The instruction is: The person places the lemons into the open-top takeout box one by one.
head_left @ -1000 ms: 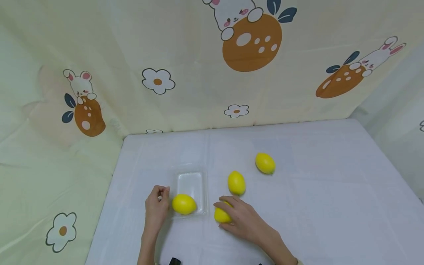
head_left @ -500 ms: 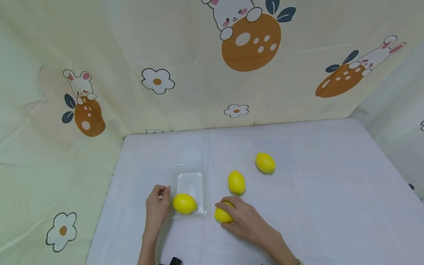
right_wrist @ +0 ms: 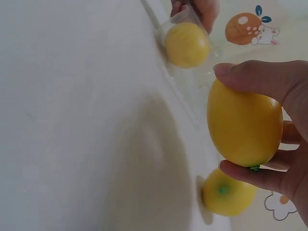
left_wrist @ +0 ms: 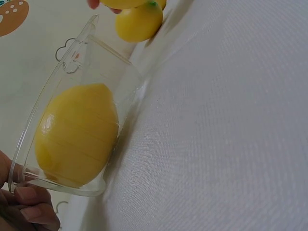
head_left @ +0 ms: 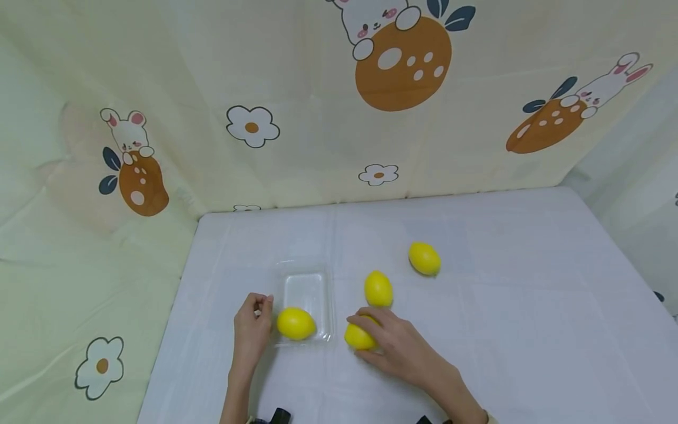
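Note:
My left hand [head_left: 253,327] pinches the left rim of a clear plastic box [head_left: 319,300] between thumb and curled fingers; the left wrist view shows this grip [left_wrist: 29,199] close up. One yellow lemon [head_left: 295,323] lies inside, in the box's near part. Right of the box, my right hand [head_left: 392,341] grips a second lemon [head_left: 359,337] with thumb and fingers. In the right wrist view this held lemon [right_wrist: 245,122] is off the table, with its shadow apart from it. Just beyond that hand lies another lemon [head_left: 378,288].
Farther back and to the right, one more lemon [head_left: 424,258] rests on the white-covered table [head_left: 503,306]. A patterned curtain [head_left: 307,70] hangs behind the table's far edge and along the left side. Dark objects [head_left: 279,416] show at the bottom edge.
My right hand has raised its lemon slightly and shifted a little to the right. The left hand keeps its place at the box. The head view has tilted slightly.

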The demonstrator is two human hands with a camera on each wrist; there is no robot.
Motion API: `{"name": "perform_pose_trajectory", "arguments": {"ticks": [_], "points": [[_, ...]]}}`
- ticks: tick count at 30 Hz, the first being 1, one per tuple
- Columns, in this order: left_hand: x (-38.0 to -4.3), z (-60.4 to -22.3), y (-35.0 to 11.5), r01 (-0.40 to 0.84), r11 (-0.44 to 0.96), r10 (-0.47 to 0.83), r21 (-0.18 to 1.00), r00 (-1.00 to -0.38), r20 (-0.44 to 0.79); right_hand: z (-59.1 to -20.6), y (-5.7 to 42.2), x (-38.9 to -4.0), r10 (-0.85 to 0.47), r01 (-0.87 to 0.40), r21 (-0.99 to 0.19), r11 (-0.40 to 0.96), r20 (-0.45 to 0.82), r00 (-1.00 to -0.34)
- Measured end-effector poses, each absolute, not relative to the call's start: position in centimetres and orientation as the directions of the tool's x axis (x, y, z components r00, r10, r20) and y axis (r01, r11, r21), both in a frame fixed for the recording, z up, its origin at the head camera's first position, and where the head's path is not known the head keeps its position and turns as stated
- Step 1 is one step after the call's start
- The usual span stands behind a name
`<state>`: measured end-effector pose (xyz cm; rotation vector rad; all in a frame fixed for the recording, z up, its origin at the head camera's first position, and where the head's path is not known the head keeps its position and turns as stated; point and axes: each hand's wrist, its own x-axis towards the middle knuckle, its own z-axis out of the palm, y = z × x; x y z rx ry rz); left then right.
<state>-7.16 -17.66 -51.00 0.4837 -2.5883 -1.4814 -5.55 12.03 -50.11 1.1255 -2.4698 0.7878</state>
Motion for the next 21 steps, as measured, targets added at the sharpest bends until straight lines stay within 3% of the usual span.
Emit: {"name": "perform_pose_trajectory", "arguments": {"ticks": [21], "points": [[-7.2,-51.0,-17.7,-0.214,0.459,-0.324,0.863,-0.944,-0.061,-44.8,8.4,-9.0,-0.639,-0.811,-0.342,0.475,0.5,-0.585]]}}
